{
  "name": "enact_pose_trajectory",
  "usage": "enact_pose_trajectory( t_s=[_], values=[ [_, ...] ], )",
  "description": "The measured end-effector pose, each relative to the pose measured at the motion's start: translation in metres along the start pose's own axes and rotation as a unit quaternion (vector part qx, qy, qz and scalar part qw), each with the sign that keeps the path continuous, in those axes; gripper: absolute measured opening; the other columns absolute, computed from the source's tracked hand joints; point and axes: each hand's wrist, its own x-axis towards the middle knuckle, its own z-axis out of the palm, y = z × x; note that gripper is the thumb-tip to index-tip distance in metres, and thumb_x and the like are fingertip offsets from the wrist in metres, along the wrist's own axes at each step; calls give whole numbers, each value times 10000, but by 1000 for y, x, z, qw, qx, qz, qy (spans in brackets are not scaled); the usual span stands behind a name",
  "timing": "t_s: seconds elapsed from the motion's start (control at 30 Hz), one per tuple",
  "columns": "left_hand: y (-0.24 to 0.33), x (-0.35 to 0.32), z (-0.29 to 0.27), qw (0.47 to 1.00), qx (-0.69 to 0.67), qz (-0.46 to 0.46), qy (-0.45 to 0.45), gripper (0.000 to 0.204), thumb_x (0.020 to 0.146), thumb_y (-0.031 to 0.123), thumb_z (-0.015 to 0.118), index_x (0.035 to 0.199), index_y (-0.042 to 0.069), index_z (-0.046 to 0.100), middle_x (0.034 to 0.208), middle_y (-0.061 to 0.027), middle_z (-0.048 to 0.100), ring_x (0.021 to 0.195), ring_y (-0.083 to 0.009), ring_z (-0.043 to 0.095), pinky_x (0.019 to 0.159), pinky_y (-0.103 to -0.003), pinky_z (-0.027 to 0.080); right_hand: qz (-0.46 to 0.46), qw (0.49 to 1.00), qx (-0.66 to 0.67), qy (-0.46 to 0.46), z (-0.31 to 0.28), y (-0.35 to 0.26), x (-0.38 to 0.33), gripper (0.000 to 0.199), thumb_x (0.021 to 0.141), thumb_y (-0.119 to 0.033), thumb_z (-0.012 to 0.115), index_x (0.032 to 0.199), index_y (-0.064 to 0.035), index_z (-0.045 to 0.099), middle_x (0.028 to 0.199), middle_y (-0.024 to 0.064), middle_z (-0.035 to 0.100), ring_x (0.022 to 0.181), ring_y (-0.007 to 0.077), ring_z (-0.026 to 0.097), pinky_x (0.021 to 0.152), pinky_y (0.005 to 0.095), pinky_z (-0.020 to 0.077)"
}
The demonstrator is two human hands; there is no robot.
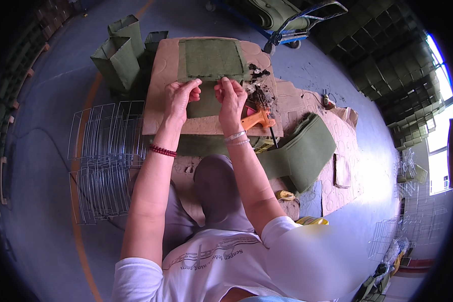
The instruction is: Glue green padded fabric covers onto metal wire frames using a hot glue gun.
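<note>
A square panel of green fabric (211, 56) lies on the cardboard-topped work surface (166, 60) in front of me. My left hand (182, 98) pinches its near edge between thumb and fingers. A short way to the right, my right hand (230, 99) pinches the same edge. Beneath my hands another piece of green fabric (204, 104) shows in part. Just beyond my right wrist an orange glue gun (256, 120) rests at the surface's right side, with dark, stringy residue (259, 95) around it.
Open green fabric boxes (116, 63) stand to the left, above stacked wire frames (108, 166). Folded green fabric sheets (307, 151) lie on cardboard at the right. A blue cart (292, 35) with rolled fabric stands at the back. Stacked green goods (377, 60) line the right side.
</note>
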Motion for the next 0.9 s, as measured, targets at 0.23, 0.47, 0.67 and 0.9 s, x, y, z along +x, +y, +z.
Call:
enact_pose_trajectory(
  t_s=[0.23, 0.47, 0.67, 0.9],
  values=[
    [-2, 2, -1, 1000, -2, -1, -3, 172, 775, 169, 704, 678, 36, 653, 611, -35, 618, 495, -85, 553, 481, -212, 474, 56, 998, -6, -34, 8, 0, -12, 213, 901, -217, 605, 833, -18, 636, 689, 29, 638, 506, 54, 470, 471, 180, 360],
    [-3, 2, -2, 1000, -1, -10, 6, 168, 771, 167, 708, 686, 32, 657, 616, -36, 619, 508, -84, 554, 485, -212, 473, 19, 1000, 17, 4, 18, 7, -9, 208, 883, -156, 596, 721, -27, 608, 646, 38, 620, 501, 62, 474, 466, 201, 362],
    [-2, 2, 2, 1000, -7, 7, 3, 166, 773, 166, 706, 685, 34, 658, 616, -35, 618, 508, -85, 553, 490, -211, 468, 5, 999, 19, 29, 21, 9, -5, 200, 871, -151, 599, 714, -27, 606, 639, 39, 617, 496, 69, 487, 461, 200, 357],
    [-5, 3, -3, 1000, 2, 8, 4, 175, 777, 173, 704, 683, 34, 655, 617, -35, 619, 512, -90, 558, 490, -214, 465, 8, 1000, -8, -23, 20, 0, -15, 218, 898, -198, 602, 779, -17, 626, 698, 58, 651, 508, 67, 493, 464, 198, 346]
  ],
)
